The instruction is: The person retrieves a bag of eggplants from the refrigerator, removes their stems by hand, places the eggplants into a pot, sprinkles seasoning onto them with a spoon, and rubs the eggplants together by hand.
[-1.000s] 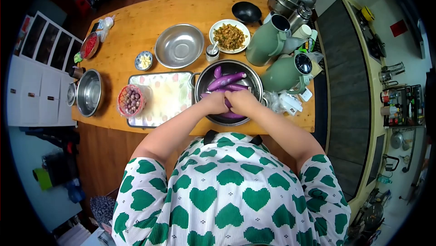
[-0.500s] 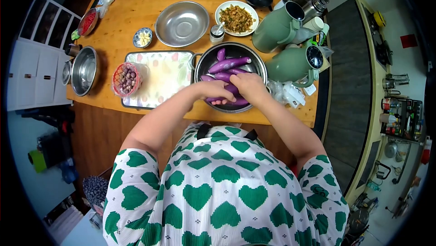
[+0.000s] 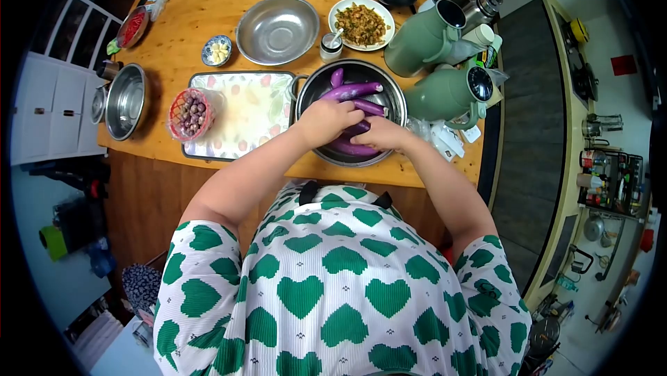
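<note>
Several long purple eggplants (image 3: 353, 90) lie in a dark metal pot (image 3: 398, 91) in front of me. Over the pot, my left hand (image 3: 329, 120) curls from above round an eggplant (image 3: 359, 128), its fingers partly hiding it. My right hand (image 3: 381, 134) is closed at the other end of this same eggplant, low inside the rim. Another eggplant (image 3: 351, 147) rests beneath both hands, near the front wall of the pot.
Left of the pot is a floral tray (image 3: 243, 150) beside a red basket of small purple bulbs (image 3: 192, 113). Two green thermos jugs (image 3: 417, 49) stand close on the right. Behind are a steel basin (image 3: 278, 29), a plate of cooked food (image 3: 361, 24) and a small jar (image 3: 331, 47).
My left hand has moved up and over the eggplants, from palm-up to gripping from above. My right hand has shifted slightly down and right.
</note>
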`<state>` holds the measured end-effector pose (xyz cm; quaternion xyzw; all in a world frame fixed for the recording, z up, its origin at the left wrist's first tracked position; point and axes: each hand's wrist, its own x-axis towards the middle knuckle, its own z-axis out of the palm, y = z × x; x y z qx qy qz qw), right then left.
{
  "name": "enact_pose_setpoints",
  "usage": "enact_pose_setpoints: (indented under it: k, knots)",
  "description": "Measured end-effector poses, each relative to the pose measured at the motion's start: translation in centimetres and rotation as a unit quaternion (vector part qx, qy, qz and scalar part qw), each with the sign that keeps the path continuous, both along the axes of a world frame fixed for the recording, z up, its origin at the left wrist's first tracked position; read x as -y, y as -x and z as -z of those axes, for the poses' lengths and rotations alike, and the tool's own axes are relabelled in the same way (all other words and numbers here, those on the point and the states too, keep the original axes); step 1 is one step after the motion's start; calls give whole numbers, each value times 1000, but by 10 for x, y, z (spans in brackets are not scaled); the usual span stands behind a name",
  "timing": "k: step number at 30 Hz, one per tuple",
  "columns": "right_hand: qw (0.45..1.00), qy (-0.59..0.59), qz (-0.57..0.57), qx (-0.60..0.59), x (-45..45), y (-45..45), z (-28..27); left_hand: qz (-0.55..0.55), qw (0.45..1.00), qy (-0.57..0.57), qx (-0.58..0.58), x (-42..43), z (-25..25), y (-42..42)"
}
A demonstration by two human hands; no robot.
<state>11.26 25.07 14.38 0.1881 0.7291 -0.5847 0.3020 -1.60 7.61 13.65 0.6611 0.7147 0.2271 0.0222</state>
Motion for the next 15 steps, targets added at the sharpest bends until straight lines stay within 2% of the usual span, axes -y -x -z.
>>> enact_pose_setpoints:
  k: [1,2,3,5,6,9,10,11,12,13,14,15]
  knots:
    - [936,-247,-19,-249,13,-4,5,-23,998,31,47,0,9,1]
    - [908,-339,-29,-243,14,-5,7,-45,993,62,94,0,17,3]
    - [872,-428,-38,-234,20,-3,-8,-34,973,99,206,1,23,5]
    - [823,-479,-87,-292,5,-4,-3,-7,892,171,418,-1,34,13]
    - [795,-503,-111,-319,0,-5,-1,-7,666,366,650,-1,-11,24]
    - [773,-502,-106,-373,1,-2,-19,6,472,384,793,5,-2,25]
    - [805,-487,-119,-319,3,-1,-25,13,540,393,744,2,8,25]
    - [832,-470,-130,-262,7,2,-30,-27,754,293,587,4,18,20]
    - [857,-452,-141,-205,8,2,-33,-64,907,167,383,7,13,6]
    - [900,-363,-123,-207,3,0,-25,-96,984,26,148,7,-6,-4]
    - [934,-271,-104,-209,-4,-3,-7,-141,967,135,161,4,-27,-3]
    - [958,-175,-87,-212,-10,-3,10,-162,969,69,176,4,-26,-2]
